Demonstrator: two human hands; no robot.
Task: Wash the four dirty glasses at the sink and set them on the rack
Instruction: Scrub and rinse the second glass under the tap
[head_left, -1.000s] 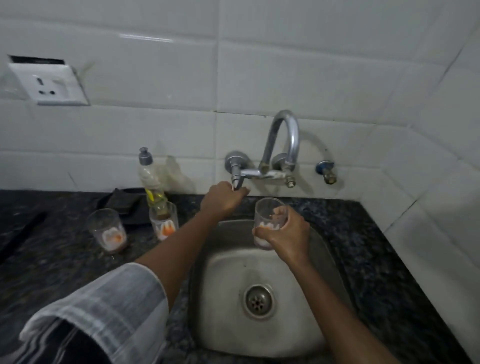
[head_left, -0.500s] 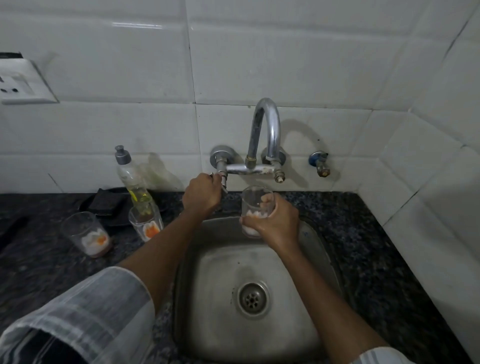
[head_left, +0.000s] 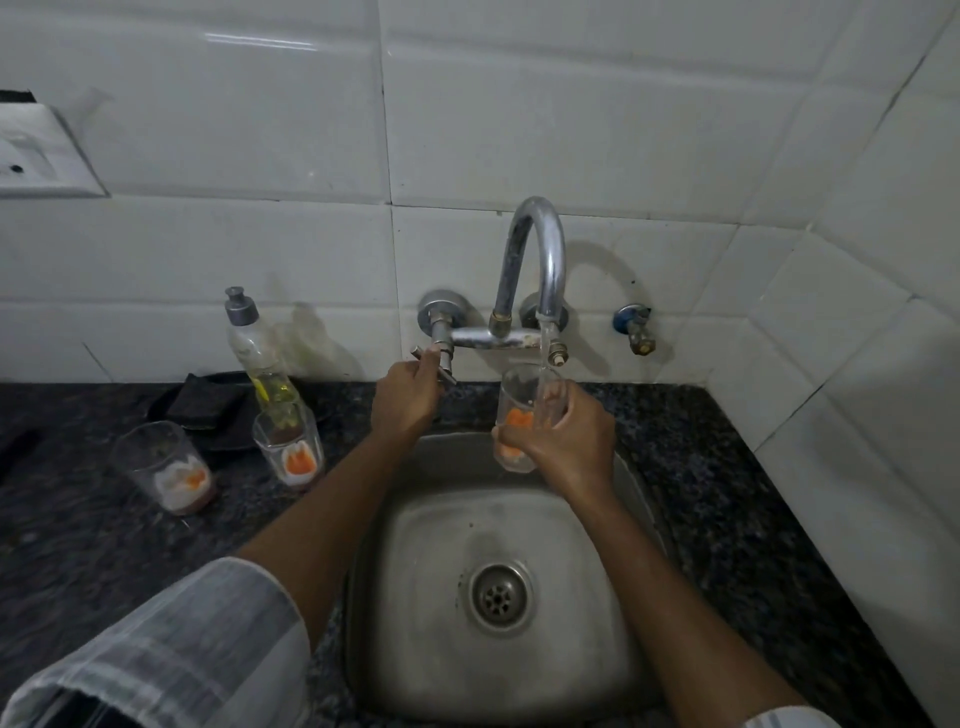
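The right hand is gripping a dirty glass under the running tap above the sink; the left hand is pinching the tap handle; two glasses are waiting unwashed on the counter; no rack is showing.

No readable text, label or number anywhere

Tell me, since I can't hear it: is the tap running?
On. A thin stream falls from the spout into the glass held by the right hand; the left hand grips the tap handle.
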